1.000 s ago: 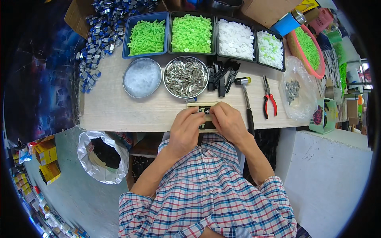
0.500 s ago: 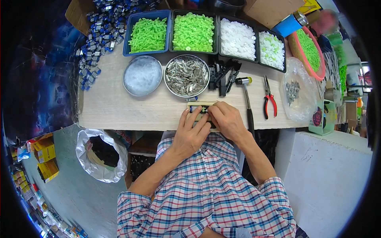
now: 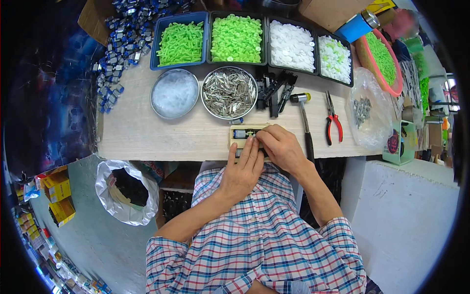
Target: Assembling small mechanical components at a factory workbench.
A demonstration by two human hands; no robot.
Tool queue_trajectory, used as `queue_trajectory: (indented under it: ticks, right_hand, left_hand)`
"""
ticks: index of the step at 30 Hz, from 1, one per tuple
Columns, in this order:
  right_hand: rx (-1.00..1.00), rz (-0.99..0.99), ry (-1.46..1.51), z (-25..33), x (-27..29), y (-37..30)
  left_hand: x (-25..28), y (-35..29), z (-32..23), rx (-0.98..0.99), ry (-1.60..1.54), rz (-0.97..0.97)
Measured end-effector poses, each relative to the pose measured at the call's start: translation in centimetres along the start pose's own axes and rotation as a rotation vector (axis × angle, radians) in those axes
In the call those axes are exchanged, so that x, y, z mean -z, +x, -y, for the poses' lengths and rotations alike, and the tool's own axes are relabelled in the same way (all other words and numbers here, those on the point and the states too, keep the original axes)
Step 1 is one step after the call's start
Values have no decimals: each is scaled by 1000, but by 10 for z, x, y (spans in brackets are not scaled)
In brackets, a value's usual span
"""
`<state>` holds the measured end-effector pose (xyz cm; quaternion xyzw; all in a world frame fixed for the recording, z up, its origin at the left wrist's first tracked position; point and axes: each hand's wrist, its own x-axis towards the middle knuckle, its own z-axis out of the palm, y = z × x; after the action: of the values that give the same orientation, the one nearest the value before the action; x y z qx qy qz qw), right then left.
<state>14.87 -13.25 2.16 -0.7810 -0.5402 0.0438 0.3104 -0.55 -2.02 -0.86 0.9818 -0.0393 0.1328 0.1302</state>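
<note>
A small wooden jig block point(image 3: 238, 133) lies at the near edge of the wooden table point(image 3: 147, 132), with a small blue and metal part point(image 3: 243, 133) seated in it. My left hand point(image 3: 243, 169) lies flat over the block's near side, fingertips touching the part. My right hand point(image 3: 281, 147) covers the block's right half, fingers curled on it. What lies under the hands is hidden. A round metal bowl of small silver pieces point(image 3: 229, 92) stands just behind the block.
Behind stand a bowl of clear pieces point(image 3: 174, 93), trays of green pieces point(image 3: 181, 43) and white pieces point(image 3: 292, 45), and a pile of blue parts point(image 3: 117, 44). A hammer point(image 3: 304, 122), red pliers point(image 3: 333, 120) and black clips point(image 3: 274, 88) lie right. A bag-lined bin point(image 3: 125, 188) sits below left.
Both hands have stayed on the block at the table edge; the fingers shifted slightly, with the left fingertips now stretched onto the part in the block.
</note>
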Motion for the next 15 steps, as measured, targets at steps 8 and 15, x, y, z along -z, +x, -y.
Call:
queue_trajectory:
  ticks: [8,15]
  right_hand:
    - [22,-26,27,0,1,-3]
    - [60,-50,30,-2,1,-4]
  left_hand:
    - [-1,-2,2,-30,23,5]
    - [10,8,-7,13,-17,86]
